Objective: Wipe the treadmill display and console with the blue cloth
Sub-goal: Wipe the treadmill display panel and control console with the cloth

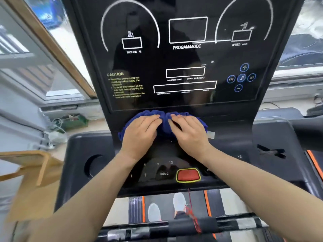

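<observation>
Filling most of the view, the treadmill console (90,154) rises as a dark moulded body with a round cup recess at its left, and its glossy black display (185,55) tilts up above, printed with INCLINE, PROGAM/MODE and SPEED boxes, a yellow CAUTION block at lower left and a cluster of blue round buttons at right. Below the console the grey and orange-striped belt deck (227,201) shows two feet in pale shoes. Next in size, the blue cloth (165,124) lies bunched on the sloped panel just beneath the display's lower edge. Both hands press flat on it side by side, fingertips nearly meeting: the left hand (141,131) covers its left half, the right hand (189,131) its right half, each grip released with fingers spread rather than clenched. Nearer the body sits the red stop button (188,175), ringed in yellow, with a thin red cord (192,206) trailing down from it.
</observation>
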Motion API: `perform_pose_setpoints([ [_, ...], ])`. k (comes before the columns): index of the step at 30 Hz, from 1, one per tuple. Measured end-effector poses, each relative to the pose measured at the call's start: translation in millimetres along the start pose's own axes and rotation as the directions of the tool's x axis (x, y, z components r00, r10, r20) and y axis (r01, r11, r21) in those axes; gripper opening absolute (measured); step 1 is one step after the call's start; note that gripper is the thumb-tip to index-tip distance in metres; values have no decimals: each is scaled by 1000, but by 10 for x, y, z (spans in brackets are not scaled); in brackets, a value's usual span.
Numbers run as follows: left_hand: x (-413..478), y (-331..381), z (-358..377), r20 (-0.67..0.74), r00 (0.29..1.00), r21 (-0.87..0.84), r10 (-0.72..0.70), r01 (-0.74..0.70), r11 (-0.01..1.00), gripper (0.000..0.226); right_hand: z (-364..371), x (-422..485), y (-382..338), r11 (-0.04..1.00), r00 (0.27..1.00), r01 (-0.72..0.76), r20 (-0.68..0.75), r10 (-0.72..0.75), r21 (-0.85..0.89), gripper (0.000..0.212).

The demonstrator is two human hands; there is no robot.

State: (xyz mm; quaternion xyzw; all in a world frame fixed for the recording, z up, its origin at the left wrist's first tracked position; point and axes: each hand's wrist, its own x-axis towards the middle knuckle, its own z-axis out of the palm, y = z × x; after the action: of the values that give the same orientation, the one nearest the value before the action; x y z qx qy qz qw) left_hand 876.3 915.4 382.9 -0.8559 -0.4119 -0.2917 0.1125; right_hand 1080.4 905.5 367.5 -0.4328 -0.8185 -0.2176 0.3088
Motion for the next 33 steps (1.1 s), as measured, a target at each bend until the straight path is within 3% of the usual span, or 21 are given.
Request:
perform_pose_setpoints([
  [4,-17,-35,-122,7,998,18,-67,67,998,25,10,234,-111,997,999,-17,-34,20,71,12],
  [11,427,444,200,-56,997,-61,61,-64,996,39,-232,-104,575,998,998,-56,4,56,36,7],
  [14,715,822,491,-63,994,-106,87,-94,990,33,-436,-350,974,994,994,-106,37,107,-24,12],
  [20,1034,1211,710,-26,990,-103,141,-143,984,17,-704,-498,1280,970,969,-240,54,241,-22,50],
  [24,852,926,532,-16,983,-119,182,-182,976,23,-654,-362,1042,975,973,-218,80,215,32,45],
  [29,311,235,64,28,997,-55,68,-66,996,40,-214,59,272,982,991,-133,25,131,135,24],
  [33,-57,-213,-288,116,993,50,-21,15,999,29,124,325,-230,982,998,-66,26,62,175,11],
])
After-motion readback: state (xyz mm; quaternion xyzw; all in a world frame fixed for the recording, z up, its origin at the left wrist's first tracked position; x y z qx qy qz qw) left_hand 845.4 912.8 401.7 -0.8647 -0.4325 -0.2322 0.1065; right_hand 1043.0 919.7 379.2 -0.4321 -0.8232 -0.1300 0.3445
